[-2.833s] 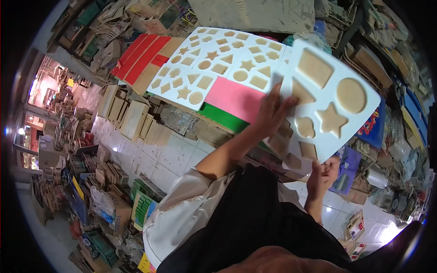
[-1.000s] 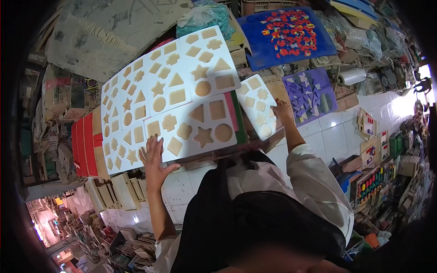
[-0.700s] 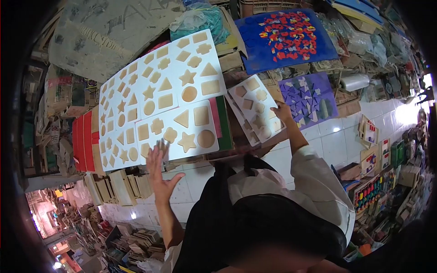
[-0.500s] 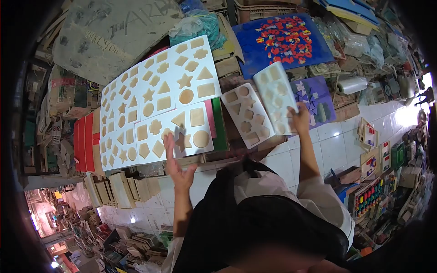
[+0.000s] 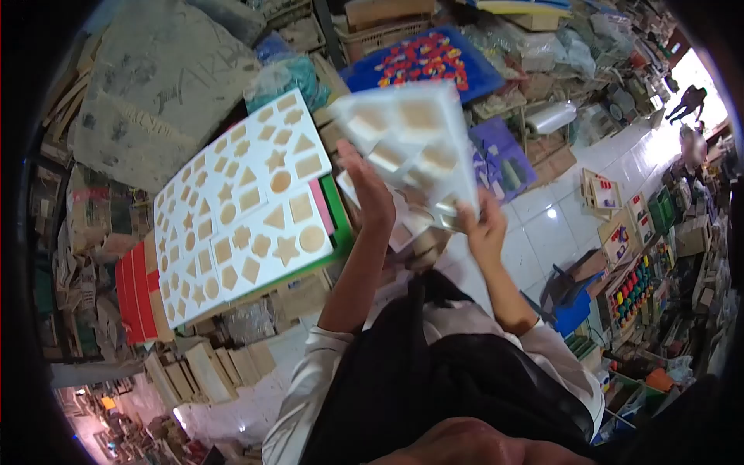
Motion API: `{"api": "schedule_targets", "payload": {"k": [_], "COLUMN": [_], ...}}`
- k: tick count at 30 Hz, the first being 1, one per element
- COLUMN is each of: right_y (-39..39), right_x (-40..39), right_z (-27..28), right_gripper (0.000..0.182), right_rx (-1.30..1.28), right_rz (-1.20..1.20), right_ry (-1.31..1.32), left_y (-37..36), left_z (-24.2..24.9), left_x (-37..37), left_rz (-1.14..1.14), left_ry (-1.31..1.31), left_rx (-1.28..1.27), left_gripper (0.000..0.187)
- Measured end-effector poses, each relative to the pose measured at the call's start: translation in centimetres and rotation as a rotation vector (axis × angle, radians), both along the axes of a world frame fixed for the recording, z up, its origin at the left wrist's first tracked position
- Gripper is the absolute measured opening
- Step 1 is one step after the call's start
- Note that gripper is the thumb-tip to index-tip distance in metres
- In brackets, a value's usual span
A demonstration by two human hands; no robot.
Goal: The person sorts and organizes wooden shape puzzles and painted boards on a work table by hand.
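A white board with shape cutouts (image 5: 411,159) is raised and tilted in front of me, blurred by motion. My right hand (image 5: 486,225) grips its lower right corner between thumb and fingers. Against or just beside the board's left edge is my left hand (image 5: 368,190), its fingers straight; whether it touches cannot be made out. Below, another white cutout board (image 5: 401,235) is mostly hidden by the raised one. To the left, several white boards with wooden-coloured stars, circles, triangles and squares (image 5: 242,194) lie side by side.
A blue sheet (image 5: 484,66) with many small red and yellow pieces lies at the back. A purple board (image 5: 504,155) is to the right. Wooden pieces (image 5: 205,372) stand on the tiled floor (image 5: 535,213). A person (image 5: 688,101) is at the far right.
My right hand has lifted the board and brought it leftward, nearer to me. My left hand has moved right, from over the laid-out boards to the raised board's edge. The view has turned.
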State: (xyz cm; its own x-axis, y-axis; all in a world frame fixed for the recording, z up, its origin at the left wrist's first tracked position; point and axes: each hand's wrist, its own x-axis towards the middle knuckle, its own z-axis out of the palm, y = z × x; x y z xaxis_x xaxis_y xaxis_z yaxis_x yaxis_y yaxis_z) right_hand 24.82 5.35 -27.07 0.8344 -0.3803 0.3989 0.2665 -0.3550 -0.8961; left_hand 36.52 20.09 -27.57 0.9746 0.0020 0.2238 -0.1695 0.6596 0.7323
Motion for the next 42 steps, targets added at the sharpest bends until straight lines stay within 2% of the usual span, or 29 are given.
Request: {"api": "schedule_targets", "payload": {"k": [1,2,3,5,7,8,12,14,15,17,19,20,21,24,25,27,30,31,33,34,36,37,39,40,41,42], "right_y": [-0.9,-2.2,-3.5,-6.8,-9.5,-10.7,-16.4,-18.8,-19.9,-22.1,-23.7,-23.6,-23.4,-22.9,-22.7,-22.4,-20.5,-20.6,-20.3,-19.7,-18.0,-17.2,-15.1,-13.5,-12.1,-10.2], "right_x": [1.3,2.2,2.9,4.7,7.2,8.7,17.5,23.1,26.5,32.9,39.1,41.7,43.7,48.5,50.3,53.4,52.0,52.0,52.1,51.6,50.1,48.8,45.6,43.6,41.5,40.1], "right_z": [-0.3,-0.9,-2.0,-4.9,-7.2,-8.0,-12.8,-14.8,-15.8,-19.2,-22.1,-22.7,-23.4,-26.5,-28.9,-34.4,-29.5,-29.4,-28.0,-27.0,-24.0,-22.6,-21.5,-22.8,-24.7,-33.7], "right_gripper": [0.020,0.020,0.021,0.021,0.021,0.021,0.025,0.025,0.025,0.025,0.025,0.024,0.023,0.024,0.024,0.025,0.027,0.027,0.033,0.033,0.039,0.039,0.043,0.037,0.028,0.024], "right_rx": [0.279,0.521,0.764,0.813,0.856,0.835,0.678,0.574,0.565,0.407,0.387,0.291,0.193,0.137,0.136,-0.097,0.027,0.023,-0.294,-0.299,-0.618,-0.624,-0.643,-0.562,-0.437,-0.808], "right_rz": [-0.060,-0.003,0.046,0.039,0.041,0.047,0.046,0.008,0.045,0.073,0.109,0.047,-0.012,0.030,0.055,-0.023,0.044,0.055,0.029,0.042,-0.192,-0.162,-0.018,0.144,0.458,0.559], "right_ry": [0.074,0.078,0.078,0.086,0.095,0.132,0.272,0.310,0.313,0.276,0.341,0.315,0.292,0.388,0.399,0.282,0.340,0.345,0.496,0.497,0.535,0.547,0.287,0.286,0.437,0.232], "left_y": [-0.3,0.3,0.9,1.0,0.9,1.0,-1.1,-2.4,-3.2,-4.5,-5.5,-5.9,-5.8,-6.8,-7.0,-7.6,-8.0,-8.0,-7.7,-7.5,-6.4,-5.5,-3.1,-3.0,-3.2,-1.4], "left_z": [-0.4,-1.6,-2.9,-5.0,-6.1,-8.4,-9.8,-10.4,-10.8,-11.8,-11.2,-11.0,-12.4,-12.4,-12.5,-12.8,-13.3,-13.3,-13.6,-13.9,-15.4,-15.4,-20.4,-20.1,-18.8,-23.0], "left_x": [-1.1,-2.2,-3.3,-4.7,-5.6,-5.7,-5.4,-4.8,-4.3,-3.8,-3.5,-3.4,-3.6,-4.4,-4.7,-5.4,-5.9,-5.9,-5.8,-5.7,-6.0,-6.0,-7.1,-6.3,-5.2,-5.4], "left_rz": [0.143,0.151,0.144,0.010,-0.039,-0.027,-0.056,-0.023,0.014,0.091,0.191,0.265,0.346,0.511,0.534,0.604,0.648,0.654,0.666,0.665,0.669,0.642,0.743,0.782,0.766,0.807], "left_ry": [0.020,0.003,0.005,0.098,0.149,0.160,0.214,0.202,0.209,0.469,0.523,0.561,0.588,0.700,0.715,0.761,0.806,0.823,0.852,0.849,0.797,0.901,0.768,0.829,0.865,0.822], "left_rx": [0.287,0.492,0.502,0.447,0.500,0.499,0.568,0.751,0.744,0.649,0.641,0.631,0.622,0.573,0.571,0.567,0.558,0.564,0.567,0.584,0.615,0.732,0.771,0.802,0.750,0.945], "left_gripper": [0.072,0.074,0.074,0.076,0.074,0.071,0.064,0.053,0.053,0.047,0.045,0.042,0.041,0.037,0.037,0.035,0.036,0.036,0.036,0.037,0.041,0.039,0.045,0.049,0.053,0.057]}}
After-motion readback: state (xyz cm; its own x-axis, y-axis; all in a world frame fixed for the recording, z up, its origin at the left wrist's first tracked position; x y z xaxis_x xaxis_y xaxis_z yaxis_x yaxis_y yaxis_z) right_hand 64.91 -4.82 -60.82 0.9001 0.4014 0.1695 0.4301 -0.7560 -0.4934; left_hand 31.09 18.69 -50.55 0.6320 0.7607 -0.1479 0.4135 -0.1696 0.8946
